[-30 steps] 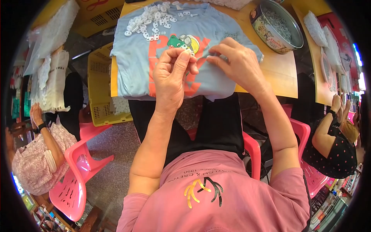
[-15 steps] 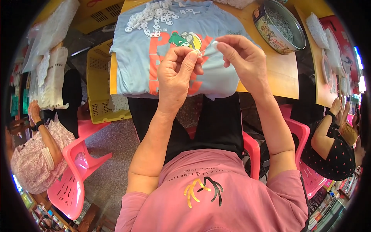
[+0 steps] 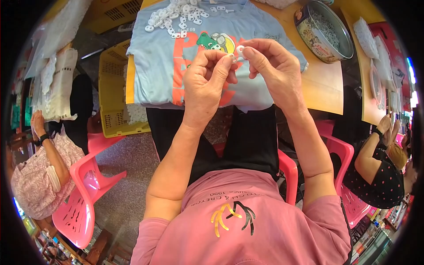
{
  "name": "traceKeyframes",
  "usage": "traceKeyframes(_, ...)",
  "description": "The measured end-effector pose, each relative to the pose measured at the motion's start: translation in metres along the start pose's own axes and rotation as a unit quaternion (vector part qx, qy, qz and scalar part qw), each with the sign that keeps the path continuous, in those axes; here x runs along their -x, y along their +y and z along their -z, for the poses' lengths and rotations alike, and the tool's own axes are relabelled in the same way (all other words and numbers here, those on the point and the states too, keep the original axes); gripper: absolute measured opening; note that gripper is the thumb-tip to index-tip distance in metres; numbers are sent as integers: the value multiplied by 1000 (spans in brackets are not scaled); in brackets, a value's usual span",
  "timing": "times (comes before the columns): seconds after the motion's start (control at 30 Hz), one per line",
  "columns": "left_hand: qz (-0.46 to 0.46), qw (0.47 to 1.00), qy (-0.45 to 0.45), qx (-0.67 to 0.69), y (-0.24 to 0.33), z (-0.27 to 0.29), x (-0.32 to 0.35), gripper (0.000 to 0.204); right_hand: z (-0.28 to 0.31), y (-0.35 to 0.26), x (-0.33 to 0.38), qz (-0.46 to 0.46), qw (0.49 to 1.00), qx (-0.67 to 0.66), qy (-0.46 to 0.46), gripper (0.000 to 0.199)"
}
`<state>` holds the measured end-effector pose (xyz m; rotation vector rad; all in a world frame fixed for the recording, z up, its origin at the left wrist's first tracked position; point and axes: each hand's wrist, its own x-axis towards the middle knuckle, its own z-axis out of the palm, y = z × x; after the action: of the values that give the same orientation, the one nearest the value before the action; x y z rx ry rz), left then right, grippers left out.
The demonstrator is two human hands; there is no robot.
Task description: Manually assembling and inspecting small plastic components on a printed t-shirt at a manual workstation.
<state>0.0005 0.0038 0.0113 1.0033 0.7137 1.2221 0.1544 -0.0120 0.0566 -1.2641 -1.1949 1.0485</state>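
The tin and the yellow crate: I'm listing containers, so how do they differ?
The tin is round with printed sides; the crate is yellow, straight-sided and slotted. The tin stands on the table, toward its right; the crate sits lower, past the table's left edge. Both are open-topped.

A yellowish wood-toned table (image 3: 326,95) carries an open metal tin (image 3: 312,37) at the far right and, beside it, a light-blue printed T-shirt (image 3: 152,75) with loose white plastic pieces (image 3: 177,10) lying on it.
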Motion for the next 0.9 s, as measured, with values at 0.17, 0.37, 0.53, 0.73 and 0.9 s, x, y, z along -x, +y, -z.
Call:
traceKeyframes(0.17, -1, 1000, 7, -3, -1, 0, 0, 13, -2, 0, 2, 22, 999, 29, 9, 23)
traceKeyframes(0.37, -8, 1000, 11, -3, 0, -2, 0, 13, -1, 11, 2, 134, 978, 157, 26, 18)
traceKeyframes(0.53, -3, 1000, 17, -15, 1, -2, 0, 13, -4, 11, 3, 151, 973, 171, 30, 17)
traceKeyframes(0.73, 1, 1000, 18, -19, 3, -1, 0, 13, -10, 13, 3, 149, 975, 164, 25, 17)
traceKeyframes(0.9, -9, 1000, 16, 18, -1, 0, 0, 12, -17, 14, 5, 106, 990, 92, 28, 18)
